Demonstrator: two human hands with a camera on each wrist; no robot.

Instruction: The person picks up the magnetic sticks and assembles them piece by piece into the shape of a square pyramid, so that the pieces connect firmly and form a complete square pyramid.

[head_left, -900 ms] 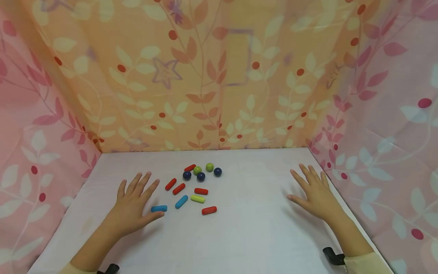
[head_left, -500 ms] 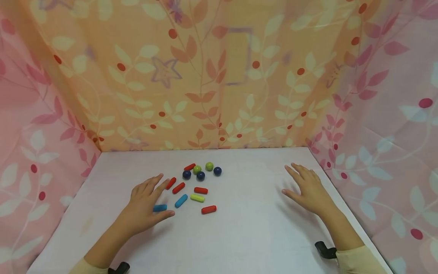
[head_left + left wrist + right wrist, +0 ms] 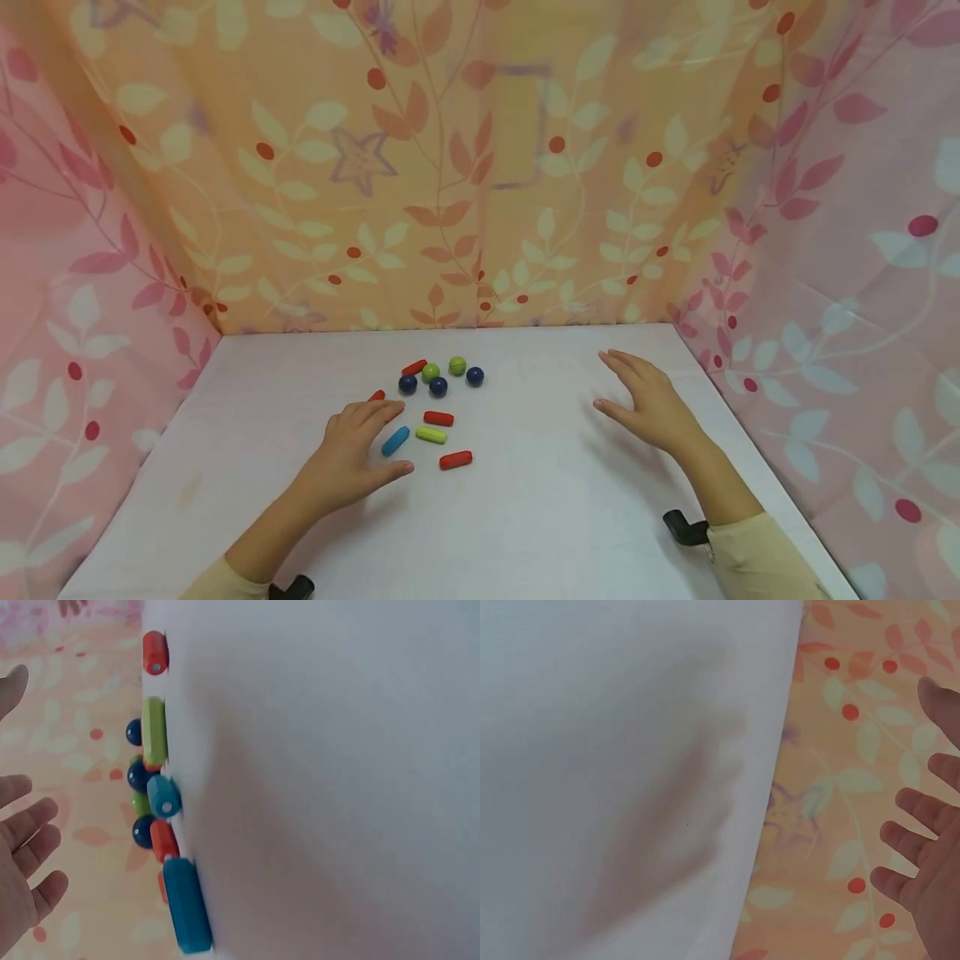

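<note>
My left hand (image 3: pixel 348 462) hovers over the left part of the white table, fingers extended and slightly bent, holding nothing. Just beyond its thumb and index finger lies a blue rod (image 3: pixel 395 442); a yellow-green rod (image 3: pixel 431 435) and red rods (image 3: pixel 456 460) are to its right. The hand partly covers two more red rods and hides a second blue rod (image 3: pixel 187 904), visible in the left wrist view. Behind them sit dark blue balls (image 3: pixel 438 387), green balls (image 3: pixel 457 366) and another red rod (image 3: pixel 414 367). My right hand (image 3: pixel 648 404) hovers at the right, fingers extended, holding nothing.
White cloth covers the table (image 3: pixel 540 500). An orange leaf-patterned curtain (image 3: pixel 450 167) stands along the back edge, and pink patterned curtains (image 3: pixel 840 250) flank both sides. A black wrist mount (image 3: pixel 686 528) shows at the right sleeve.
Both hands have moved inward: the left to the right, now over one blue rod and partly over red rods, the right to the left. The rods and balls stay where they were.
</note>
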